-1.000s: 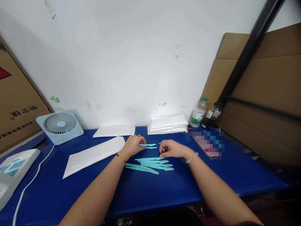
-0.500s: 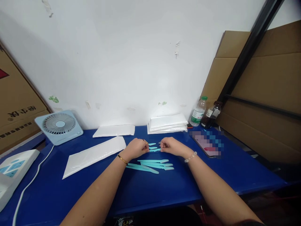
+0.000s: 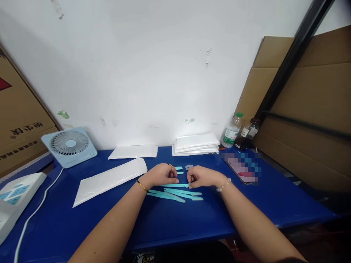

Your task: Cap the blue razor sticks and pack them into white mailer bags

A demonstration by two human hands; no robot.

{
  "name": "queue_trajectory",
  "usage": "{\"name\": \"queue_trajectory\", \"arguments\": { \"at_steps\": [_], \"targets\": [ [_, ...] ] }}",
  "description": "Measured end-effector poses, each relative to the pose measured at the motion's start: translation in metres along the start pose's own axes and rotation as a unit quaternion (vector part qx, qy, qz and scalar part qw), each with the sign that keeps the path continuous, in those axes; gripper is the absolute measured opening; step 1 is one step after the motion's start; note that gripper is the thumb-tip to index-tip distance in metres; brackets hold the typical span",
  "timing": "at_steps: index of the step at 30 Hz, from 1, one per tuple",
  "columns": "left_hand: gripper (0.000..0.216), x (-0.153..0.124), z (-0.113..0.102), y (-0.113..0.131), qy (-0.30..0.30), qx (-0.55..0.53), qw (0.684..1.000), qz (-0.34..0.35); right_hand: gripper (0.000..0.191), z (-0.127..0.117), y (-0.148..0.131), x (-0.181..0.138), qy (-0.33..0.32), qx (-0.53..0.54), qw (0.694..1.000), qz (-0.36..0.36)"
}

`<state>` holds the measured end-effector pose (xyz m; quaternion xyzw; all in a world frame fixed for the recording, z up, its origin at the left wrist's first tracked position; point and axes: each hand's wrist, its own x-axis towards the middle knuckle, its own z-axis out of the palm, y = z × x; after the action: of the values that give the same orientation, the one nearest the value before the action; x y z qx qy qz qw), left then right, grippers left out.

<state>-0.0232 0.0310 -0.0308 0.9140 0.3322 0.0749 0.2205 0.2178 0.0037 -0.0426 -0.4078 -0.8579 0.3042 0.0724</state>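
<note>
My right hand (image 3: 201,176) is closed, pinching the right end of a turquoise eyebrow razor (image 3: 177,185). This razor lies level along the top of a loose group of similar eyebrow razors (image 3: 170,196) on the blue table. My left hand (image 3: 161,174) is just left of it, thumb stretched out and fingers loosely bent, with no thing seen in its grip. Behind the left fingers, the ends of two more turquoise razors (image 3: 179,172) show; the hand hides the rest. Small clear greyish pieces (image 3: 189,167) lie between the hands, farther back.
White padded mailers (image 3: 196,142) are stacked by the wall, with another mailer (image 3: 112,180) at left. A fan (image 3: 70,146), a white device (image 3: 19,204) and a cable are on the left. Two bottles (image 3: 231,129) and a blurred phone (image 3: 238,168) are on the right.
My right hand has brought the razor nearer to me, onto the front group. My left hand has come off that razor, its thumb now apart from the fingers.
</note>
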Motion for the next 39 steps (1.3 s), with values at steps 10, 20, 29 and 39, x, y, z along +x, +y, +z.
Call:
{"name": "queue_trajectory", "arguments": {
  "at_steps": [10,20,29,39],
  "targets": [
    [0.017,0.004,-0.001,-0.002,0.065,0.089,0.994,-0.021,0.007,-0.006,0.004,0.001,0.155,-0.020,0.987,0.028],
    [0.028,-0.003,-0.007,-0.001,0.066,0.039,0.997,-0.022,0.029,-0.009,0.004,-0.010,0.035,0.056,0.997,0.033],
    [0.019,0.001,0.010,0.013,-0.040,0.028,0.998,-0.029,0.012,0.000,-0.009,-0.005,0.014,-0.008,1.000,0.026],
    [0.014,-0.001,-0.010,0.000,0.064,0.141,0.984,-0.083,0.009,-0.009,0.005,-0.003,0.176,-0.015,0.982,0.070]
  ]
}}
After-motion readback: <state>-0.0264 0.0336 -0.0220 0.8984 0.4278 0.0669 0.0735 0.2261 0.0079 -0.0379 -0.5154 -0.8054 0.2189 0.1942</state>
